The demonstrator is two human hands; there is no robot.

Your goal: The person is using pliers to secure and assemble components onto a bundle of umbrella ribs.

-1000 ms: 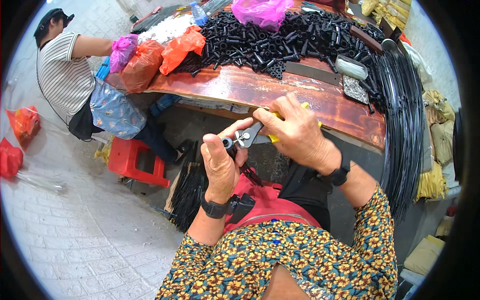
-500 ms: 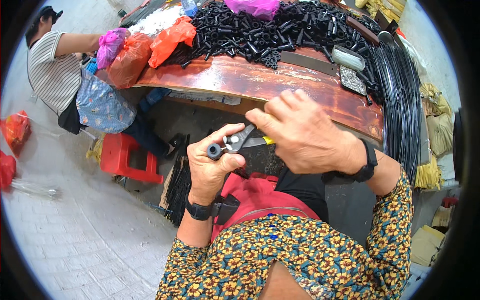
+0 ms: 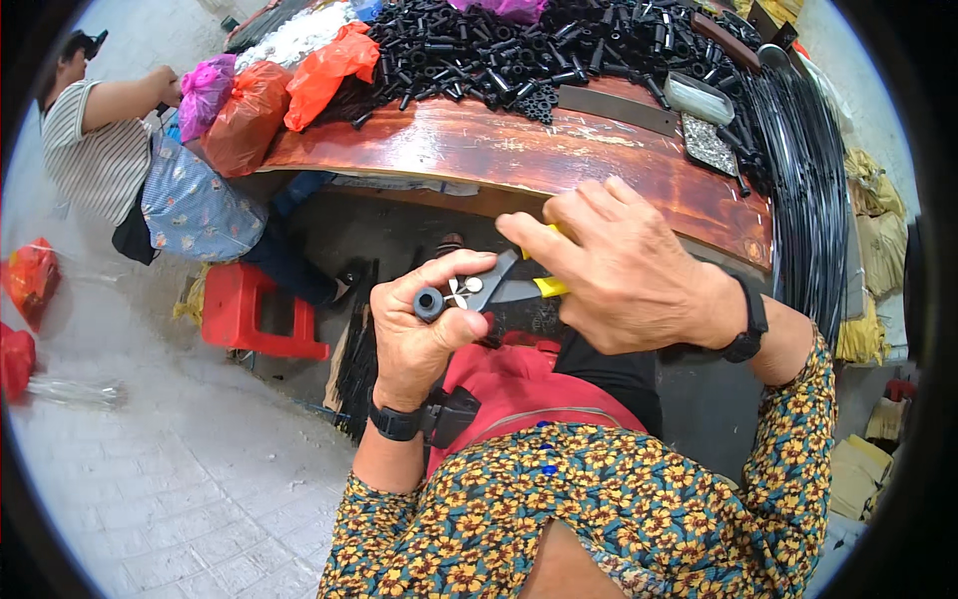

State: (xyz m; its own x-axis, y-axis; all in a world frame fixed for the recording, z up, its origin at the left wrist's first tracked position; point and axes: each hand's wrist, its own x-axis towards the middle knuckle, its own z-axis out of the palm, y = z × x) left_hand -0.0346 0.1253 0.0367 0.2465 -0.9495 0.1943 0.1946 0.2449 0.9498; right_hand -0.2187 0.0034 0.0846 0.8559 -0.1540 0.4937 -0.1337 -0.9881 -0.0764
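Here, the person's left hand (image 3: 414,324) is raised in front of the body, pinching a short black tube (image 3: 428,303) between thumb and forefinger, its round open end showing. The right hand (image 3: 639,270) is curled around the yellow handles of a pair of pliers (image 3: 492,284), whose grey head reaches into the gap between the left thumb and forefinger, just beside the tube. Small shiny pieces show at the pliers' head; whether the jaws bite on anything cannot be told.

Both hands hang over the floor, near the front edge of a reddish wooden table (image 3: 449,145). On it lie a wide heap of black tubular parts (image 3: 479,55), a flat dark bar (image 3: 617,111), a clear tub (image 3: 697,97) and a tray of small silvery bits (image 3: 709,148). Long black rods (image 3: 806,200) lie bundled at the right. At the left, a co-worker (image 3: 95,140) stands by a red stool (image 3: 228,304).
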